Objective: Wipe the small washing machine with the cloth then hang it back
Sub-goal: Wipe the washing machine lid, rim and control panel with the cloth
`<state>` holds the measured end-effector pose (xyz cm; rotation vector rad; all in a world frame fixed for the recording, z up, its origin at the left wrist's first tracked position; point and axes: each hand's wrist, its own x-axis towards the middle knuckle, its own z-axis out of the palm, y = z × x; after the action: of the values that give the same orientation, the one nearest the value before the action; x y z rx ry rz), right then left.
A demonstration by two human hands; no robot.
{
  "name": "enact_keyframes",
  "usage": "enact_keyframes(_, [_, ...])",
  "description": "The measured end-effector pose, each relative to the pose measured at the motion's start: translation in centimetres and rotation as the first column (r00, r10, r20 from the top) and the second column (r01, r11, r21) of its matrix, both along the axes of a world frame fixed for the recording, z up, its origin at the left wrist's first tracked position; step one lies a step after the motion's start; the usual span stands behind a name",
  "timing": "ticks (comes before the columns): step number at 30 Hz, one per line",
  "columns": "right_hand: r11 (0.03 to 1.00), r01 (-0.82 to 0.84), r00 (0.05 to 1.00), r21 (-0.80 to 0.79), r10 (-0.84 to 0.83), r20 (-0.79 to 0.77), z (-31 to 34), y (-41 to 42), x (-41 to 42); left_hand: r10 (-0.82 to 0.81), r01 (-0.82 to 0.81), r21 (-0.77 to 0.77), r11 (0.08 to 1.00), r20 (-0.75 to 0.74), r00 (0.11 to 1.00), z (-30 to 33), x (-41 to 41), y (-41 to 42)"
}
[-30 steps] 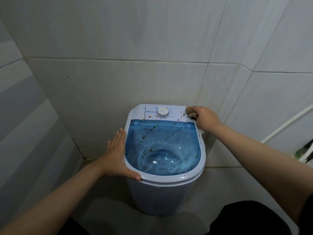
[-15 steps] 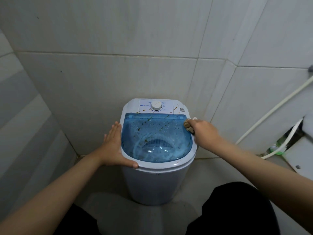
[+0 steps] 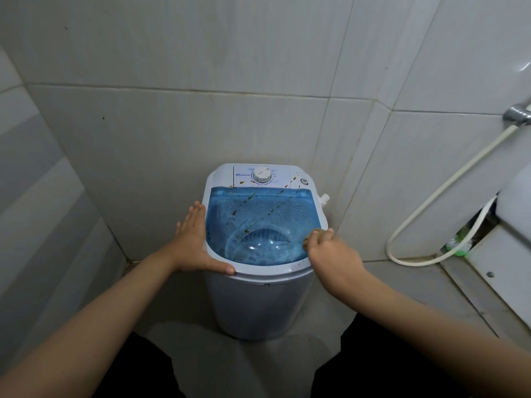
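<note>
A small white washing machine (image 3: 260, 300) with a clear blue lid (image 3: 263, 222) stands against the tiled wall. Brown streaks mark the lid and the white control panel (image 3: 267, 176) with its dial. My left hand (image 3: 194, 242) lies flat against the machine's left rim, fingers straight, thumb on the front edge. My right hand (image 3: 330, 251) is shut on a small brownish cloth (image 3: 308, 242) at the lid's right front edge; the fist hides most of the cloth.
Tiled walls close in behind and on the left. A white hose (image 3: 431, 202) runs from a metal fitting (image 3: 517, 114) down the right wall and loops near the floor. A white fixture (image 3: 514, 234) and a green brush (image 3: 458, 244) stand at far right.
My right hand has drawn the cloth from the control panel's right corner down along the lid's right edge to the front. My left hand has stayed on the left rim.
</note>
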<state>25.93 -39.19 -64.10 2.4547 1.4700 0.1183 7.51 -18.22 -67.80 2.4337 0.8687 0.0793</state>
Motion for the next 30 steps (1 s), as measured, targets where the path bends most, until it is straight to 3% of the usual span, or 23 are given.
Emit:
enact_keyframes(2, [0.999,-0.031,0.997,0.024,0.029,0.072,-0.4,-0.1,-1.5,0.000,0.000,0.001,1.000,0.003,1.000,0.0,0.0,0.0])
enact_keyframes(4, [0.997,0.061,0.985,-0.055,-0.051,0.162,-0.7,0.3,-2.8,0.003,-0.003,0.002,1.000,0.007,1.000,0.0,0.0,0.0])
enact_keyframes(10, [0.998,0.057,0.988,0.014,-0.059,0.141,-1.9,1.7,-6.0,0.007,-0.007,0.002,1.000,0.006,1.000,0.0,0.0,-0.1])
enact_keyframes(14, [0.998,0.010,1.000,-0.055,-0.010,0.003,0.3,2.4,-8.7,0.015,-0.015,0.003,1.000,0.014,1.000,-0.1,0.1,-0.1])
enact_keyframes(15, [0.996,-0.069,0.997,-0.061,0.068,-0.019,1.3,2.3,-9.2,0.018,-0.018,0.002,1.000,0.011,1.000,-0.1,0.1,-0.1])
enact_keyframes(17, [0.975,-0.218,0.950,0.050,0.224,-0.219,2.2,2.5,-8.7,0.020,-0.020,0.001,1.000,0.001,1.000,0.0,0.1,-0.1])
enact_keyframes(19, [0.964,-0.196,0.861,0.178,0.256,-0.440,3.4,3.3,-7.4,0.019,-0.019,0.001,1.000,0.002,1.000,0.0,0.0,-0.1])
enact_keyframes(20, [0.947,-0.175,0.835,0.268,0.287,-0.469,3.7,4.0,-6.4,0.016,-0.016,-0.002,1.000,0.006,1.000,0.0,0.1,-0.1])
enact_keyframes(24, [0.862,-0.307,0.842,0.403,0.443,-0.307,4.4,9.6,-3.1,0.005,-0.004,-0.042,0.999,0.015,1.000,-0.1,-0.1,-0.1])
enact_keyframes(30, [0.804,-0.561,0.813,0.198,0.580,-0.054,4.9,16.9,-1.3,0.012,-0.011,-0.045,0.999,0.025,1.000,-0.5,0.0,0.1])
